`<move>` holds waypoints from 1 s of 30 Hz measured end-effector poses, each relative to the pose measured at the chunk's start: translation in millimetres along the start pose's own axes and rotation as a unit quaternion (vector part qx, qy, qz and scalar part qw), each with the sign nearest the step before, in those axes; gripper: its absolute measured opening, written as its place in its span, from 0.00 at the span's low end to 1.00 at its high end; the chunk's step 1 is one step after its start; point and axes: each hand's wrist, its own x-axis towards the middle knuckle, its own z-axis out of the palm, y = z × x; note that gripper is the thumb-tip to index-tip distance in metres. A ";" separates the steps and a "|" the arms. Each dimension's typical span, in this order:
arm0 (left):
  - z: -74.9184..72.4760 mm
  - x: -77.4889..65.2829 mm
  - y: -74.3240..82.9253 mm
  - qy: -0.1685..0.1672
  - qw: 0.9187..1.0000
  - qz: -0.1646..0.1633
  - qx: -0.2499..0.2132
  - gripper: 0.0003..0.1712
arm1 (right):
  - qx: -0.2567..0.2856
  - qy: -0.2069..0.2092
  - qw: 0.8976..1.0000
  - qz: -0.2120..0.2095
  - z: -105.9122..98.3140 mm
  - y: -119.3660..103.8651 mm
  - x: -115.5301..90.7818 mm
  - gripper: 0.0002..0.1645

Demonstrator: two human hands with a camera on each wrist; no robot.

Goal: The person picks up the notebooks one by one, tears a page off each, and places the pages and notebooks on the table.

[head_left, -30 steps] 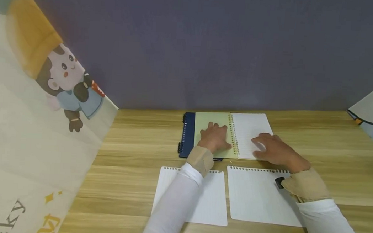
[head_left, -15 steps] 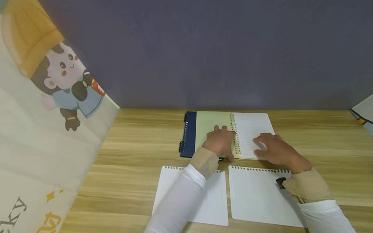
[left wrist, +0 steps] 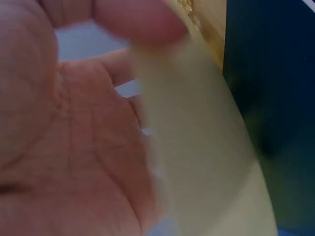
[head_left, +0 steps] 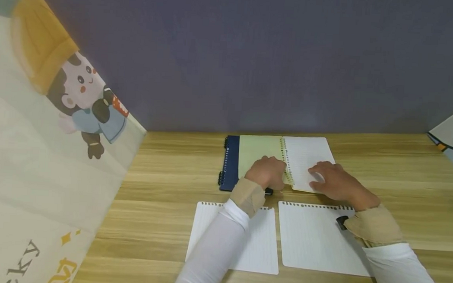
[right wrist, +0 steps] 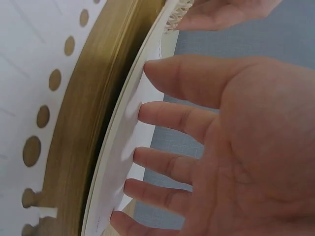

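Observation:
A spiral notebook lies open at the far middle of the table, its yellow-green cover (head_left: 259,148) on the left and a white lined page (head_left: 304,152) on the right. My left hand (head_left: 266,173) pinches the cover's near edge beside the spiral. In the left wrist view, the lifted cover (left wrist: 204,147) bends between thumb and fingers. My right hand (head_left: 337,183) rests its spread fingertips on the white page's right side, as the right wrist view also shows. A navy notebook (head_left: 230,165) lies partly beneath the cover.
Two loose hole-edged sheets lie nearer on the wooden table: a left sheet (head_left: 256,251), partly under my left forearm, and a right sheet (head_left: 321,240). A dark upright panel (head_left: 231,64) stands behind; a printed pale wall (head_left: 52,183) borders the left.
My left hand has slid right and nearer across the cover, its spread fingers closing on the near edge. That edge has risen slightly. My right hand has stayed on the page.

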 end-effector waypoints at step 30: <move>-57.3 -47.1 7.9 0.103 0.983 -0.009 -0.152 0.68 | -0.017 -0.003 1.000 -0.003 0.2 -0.3 2.7 0.30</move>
